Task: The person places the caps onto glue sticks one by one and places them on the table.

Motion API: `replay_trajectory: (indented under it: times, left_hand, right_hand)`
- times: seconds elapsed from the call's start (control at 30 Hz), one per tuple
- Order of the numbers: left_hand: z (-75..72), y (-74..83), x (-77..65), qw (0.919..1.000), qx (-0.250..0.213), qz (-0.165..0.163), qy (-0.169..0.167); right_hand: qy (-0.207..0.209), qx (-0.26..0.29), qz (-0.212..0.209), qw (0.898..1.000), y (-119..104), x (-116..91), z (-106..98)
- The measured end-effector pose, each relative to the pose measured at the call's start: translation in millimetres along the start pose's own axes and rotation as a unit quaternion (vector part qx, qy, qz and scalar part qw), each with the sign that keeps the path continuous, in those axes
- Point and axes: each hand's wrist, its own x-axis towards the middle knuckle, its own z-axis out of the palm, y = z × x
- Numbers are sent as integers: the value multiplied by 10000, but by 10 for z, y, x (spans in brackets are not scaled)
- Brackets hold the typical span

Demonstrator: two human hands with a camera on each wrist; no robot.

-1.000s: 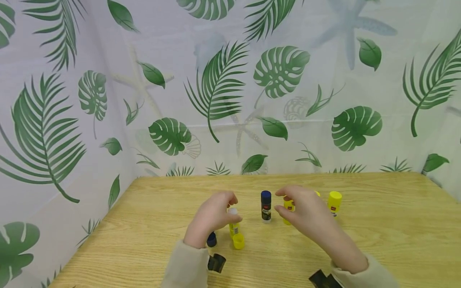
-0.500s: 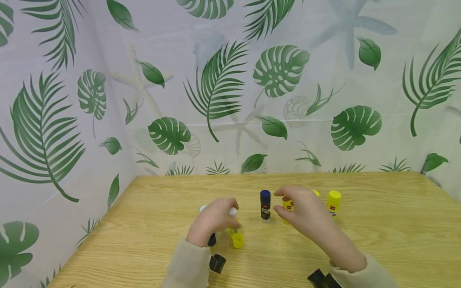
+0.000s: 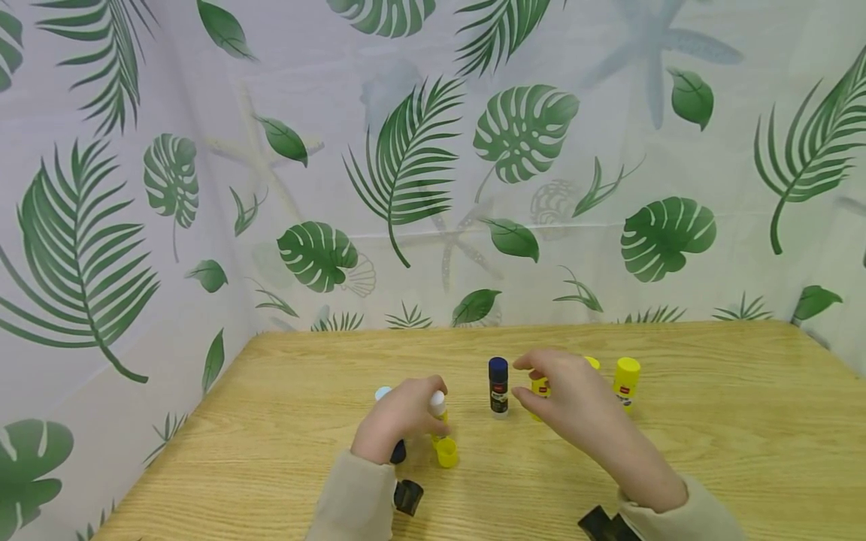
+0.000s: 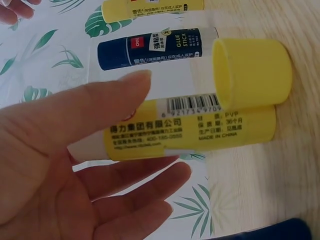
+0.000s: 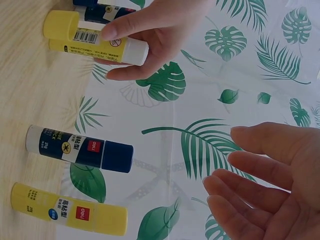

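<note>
My left hand holds a yellow glue stick between thumb and fingers, its white end uncovered. A loose yellow cap stands at the near side of that stick's base. Behind the same hand are a pale-topped glue stick and a dark blue cap, both partly hidden. My right hand hovers with nothing in its grasp, thumb and fingers apart. Nearest its fingertips is an upright capped dark blue glue stick; a capped yellow glue stick stands partly behind the hand in the head view.
Further right on the wooden table stands another yellow glue stick, with one more yellow top peeking over the right hand. A leaf-printed cloth hangs along the table's back and left. Dark straps show at both sleeves.
My left hand has lowered slightly and closed its thumb and fingers round the yellow glue stick. The pale-topped stick behind it has come into sight. My right hand has stayed nearly still.
</note>
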Motion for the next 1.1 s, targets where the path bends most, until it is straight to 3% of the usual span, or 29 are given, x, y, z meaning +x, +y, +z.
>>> replay_trajectory:
  times: [0.47,0.77,0.97,1.1]
  left_hand:
    - [14,20,-34,9999,-12,-14,-146]
    - [16,13,-23,9997,114,139,-165]
    - [10,9,-29,9997,131,213,-66]
    - [-9,-12,-25,9994,-59,284,181]
  right_hand:
    - [-57,-53,16,10000,-1,4,-1]
    - [-52,-88,60,9999,-7,5,3]
    - [-89,-97,115,9998,-11,4,4]
    - [-109,-75,114,9998,-13,7,5]
